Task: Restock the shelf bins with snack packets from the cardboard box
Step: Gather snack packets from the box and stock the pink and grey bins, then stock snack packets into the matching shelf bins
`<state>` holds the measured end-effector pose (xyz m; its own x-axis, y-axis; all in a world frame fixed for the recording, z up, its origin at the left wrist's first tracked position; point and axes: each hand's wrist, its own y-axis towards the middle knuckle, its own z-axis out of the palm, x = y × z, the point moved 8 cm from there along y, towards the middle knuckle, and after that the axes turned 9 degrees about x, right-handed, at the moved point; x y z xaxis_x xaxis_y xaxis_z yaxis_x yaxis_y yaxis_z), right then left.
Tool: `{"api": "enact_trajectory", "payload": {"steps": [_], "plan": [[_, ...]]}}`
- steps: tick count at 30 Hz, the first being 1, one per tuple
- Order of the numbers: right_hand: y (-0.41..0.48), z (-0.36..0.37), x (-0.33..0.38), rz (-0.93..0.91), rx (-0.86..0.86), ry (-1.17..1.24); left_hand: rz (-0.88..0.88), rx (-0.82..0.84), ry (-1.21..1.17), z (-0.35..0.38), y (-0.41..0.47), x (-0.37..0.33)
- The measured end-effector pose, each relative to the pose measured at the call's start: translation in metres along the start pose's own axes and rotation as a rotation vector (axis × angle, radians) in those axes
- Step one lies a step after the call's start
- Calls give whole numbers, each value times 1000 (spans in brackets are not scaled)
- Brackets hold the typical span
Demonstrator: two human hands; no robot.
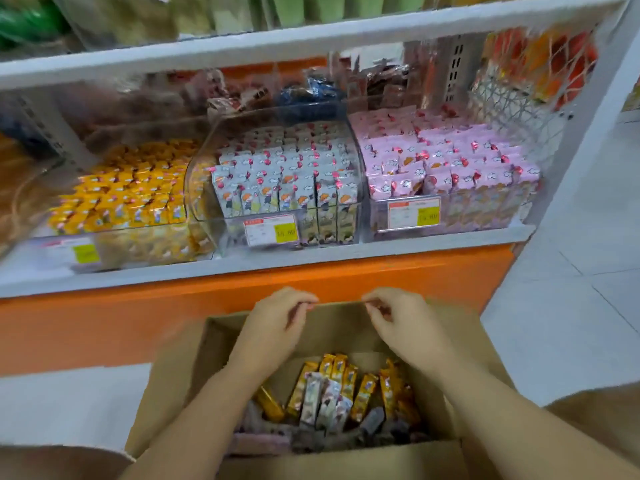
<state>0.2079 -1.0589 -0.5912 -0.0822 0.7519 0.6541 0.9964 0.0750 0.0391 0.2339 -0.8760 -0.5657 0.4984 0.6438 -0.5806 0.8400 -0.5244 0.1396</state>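
- The box (346,459) stands open on the floor (571,306), near the viewer, just in front of the orange base (104,323) of the shelf (242,268).
- Packets (332,393) lie loose in the bottom of the box: yellow ones and a few pale ones stand tilted in the middle, and darker ones lie flat along the near side.
- The left hand (277,323) is over the far part of the box, with its fingers curled at the top edge of the far flap (341,327). Blur hides whether it pinches the flap or holds nothing.
- The right hand (398,320) mirrors it just to the right, fingers curled at the same edge. I cannot tell its grip either.
- The two hands are near each other but apart, and both forearms reach across the open box.
- Three clear bins sit side by side on the shelf:
  - The left bin (121,202) is packed with yellow packets.
  - The middle bin (277,188) holds pale grey-blue packets in upright rows.
  - The right bin (450,174) holds pink packets.
- A price tag (270,229) hangs on the front of the middle bin. A second tag (414,213) is on the right bin, and a blurred third tag (83,252) is on the left bin.
- Farther back on the shelf are more blurred dark and red goods.
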Motion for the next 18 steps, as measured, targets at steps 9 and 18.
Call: {"api": "enact_trajectory", "payload": {"steps": [9,18], "plan": [[10,143,-62,302,428,52,-583,282,-160,75,-56,162],[-6,235,-117,499,710,74,-832,560,-213,155,-101,230]]}}
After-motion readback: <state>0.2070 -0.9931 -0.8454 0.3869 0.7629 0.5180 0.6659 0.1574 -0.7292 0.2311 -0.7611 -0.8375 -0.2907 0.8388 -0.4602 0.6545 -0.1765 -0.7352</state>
